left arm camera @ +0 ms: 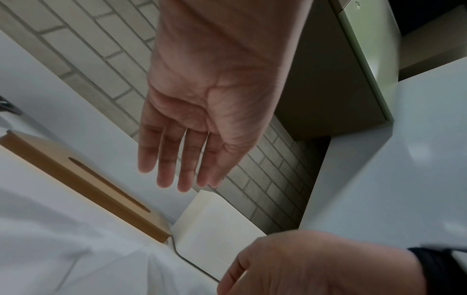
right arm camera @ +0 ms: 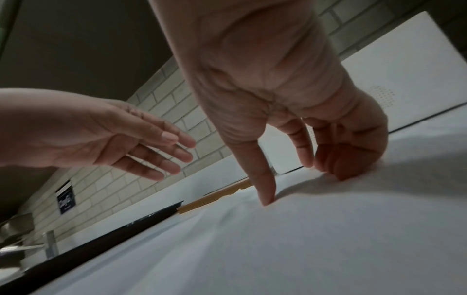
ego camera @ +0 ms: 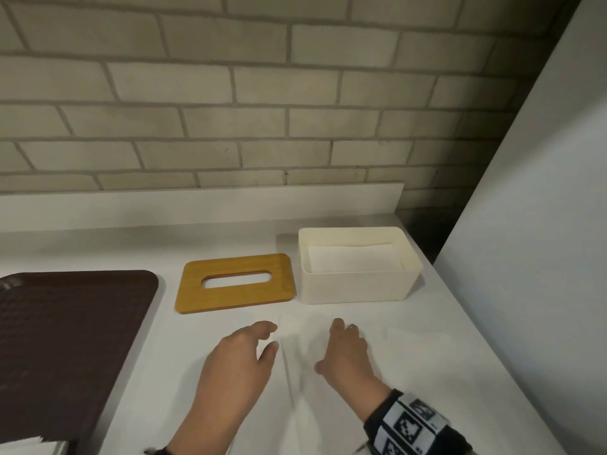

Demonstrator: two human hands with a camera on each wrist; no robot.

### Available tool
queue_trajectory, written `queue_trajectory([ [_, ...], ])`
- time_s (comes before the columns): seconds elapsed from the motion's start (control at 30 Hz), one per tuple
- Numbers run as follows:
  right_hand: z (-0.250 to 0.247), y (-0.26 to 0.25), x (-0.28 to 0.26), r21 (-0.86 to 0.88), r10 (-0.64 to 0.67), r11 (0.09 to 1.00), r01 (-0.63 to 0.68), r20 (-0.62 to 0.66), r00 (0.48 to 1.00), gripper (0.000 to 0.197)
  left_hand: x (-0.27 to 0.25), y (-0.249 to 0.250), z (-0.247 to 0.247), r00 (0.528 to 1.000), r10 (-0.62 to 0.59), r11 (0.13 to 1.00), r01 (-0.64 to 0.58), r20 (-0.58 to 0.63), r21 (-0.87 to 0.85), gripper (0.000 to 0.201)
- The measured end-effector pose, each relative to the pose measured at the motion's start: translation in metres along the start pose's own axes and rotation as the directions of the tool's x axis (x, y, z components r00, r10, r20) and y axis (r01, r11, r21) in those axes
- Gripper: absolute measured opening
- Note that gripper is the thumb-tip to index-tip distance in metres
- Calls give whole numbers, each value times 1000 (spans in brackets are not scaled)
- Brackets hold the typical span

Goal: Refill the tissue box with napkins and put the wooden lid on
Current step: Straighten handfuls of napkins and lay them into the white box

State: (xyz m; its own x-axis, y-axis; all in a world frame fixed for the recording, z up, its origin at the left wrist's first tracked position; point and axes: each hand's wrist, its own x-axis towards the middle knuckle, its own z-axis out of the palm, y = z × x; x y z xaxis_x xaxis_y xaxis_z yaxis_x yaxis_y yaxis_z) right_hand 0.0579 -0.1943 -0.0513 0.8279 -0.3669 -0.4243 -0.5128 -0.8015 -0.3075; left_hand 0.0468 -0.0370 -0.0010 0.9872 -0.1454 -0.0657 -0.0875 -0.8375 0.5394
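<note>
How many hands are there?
2. The left hand hovers open above the napkin on the counter. The right hand presses its fingertips into that napkin, near the tissue box.

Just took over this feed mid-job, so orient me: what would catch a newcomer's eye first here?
The wooden lid lies flat on the white counter, just left of the open cream tissue box, which already holds white napkins. In front of them the right hand presses its fingertips into a white napkin on the counter, while the left hand hovers open beside it. A dark brown tray sits far left.
</note>
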Motion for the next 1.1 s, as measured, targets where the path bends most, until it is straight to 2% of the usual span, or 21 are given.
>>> queue_trajectory([
  [0.1,4,-7,-2,-16,-24,1000,23,-59,998,67,0,4,2,1000,9,1000,-9,8,-13,30],
  [0.27,8,-3,-3,131,-75,988,82,-61,995,59,-3,1,3,1000,-4,999,4,18,-34,31],
  [0.33,7,1,-2,178,-67,981,76,-52,996,64,-3,-2,1,999,-32,998,33,17,-57,32],
  [0.43,0,6,-1,359,-55,932,47,13,998,66,-1,-8,0,996,-89,985,89,9,-148,36],
  [0.53,-13,12,-6,515,-122,853,83,42,992,58,0,-11,4,988,-150,945,153,35,-289,48],
  [0.6,-29,15,-14,600,-209,788,139,49,977,48,1,-12,6,975,-205,875,222,85,-431,65],
  [0.67,-52,15,-24,701,-339,688,190,79,938,35,1,-10,6,953,-232,738,303,195,-603,80],
  [0.7,-63,14,-29,754,-401,628,192,102,910,31,0,-8,4,944,-208,659,329,257,-677,82],
  [0.77,-80,12,-34,833,-494,527,170,137,859,29,-2,-2,-2,933,-91,509,344,348,-789,76],
  [0.83,-86,9,-34,871,-535,468,151,143,832,30,-4,4,-6,929,27,410,325,368,-852,56],
  [0.87,-86,8,-33,873,-540,462,155,138,830,30,-5,7,-8,931,53,385,315,361,-867,46],
  [0.93,-81,6,-30,842,-524,501,199,112,844,26,-7,10,-8,941,52,370,293,335,-881,40],
  [1.0,-78,7,-26,777,-480,577,253,72,874,17,-9,6,-10,957,-7,376,271,289,-886,36],
  [1.1,-79,18,-14,653,-369,697,295,-26,929,14,-14,-16,-17,971,-138,391,233,194,-890,26],
])
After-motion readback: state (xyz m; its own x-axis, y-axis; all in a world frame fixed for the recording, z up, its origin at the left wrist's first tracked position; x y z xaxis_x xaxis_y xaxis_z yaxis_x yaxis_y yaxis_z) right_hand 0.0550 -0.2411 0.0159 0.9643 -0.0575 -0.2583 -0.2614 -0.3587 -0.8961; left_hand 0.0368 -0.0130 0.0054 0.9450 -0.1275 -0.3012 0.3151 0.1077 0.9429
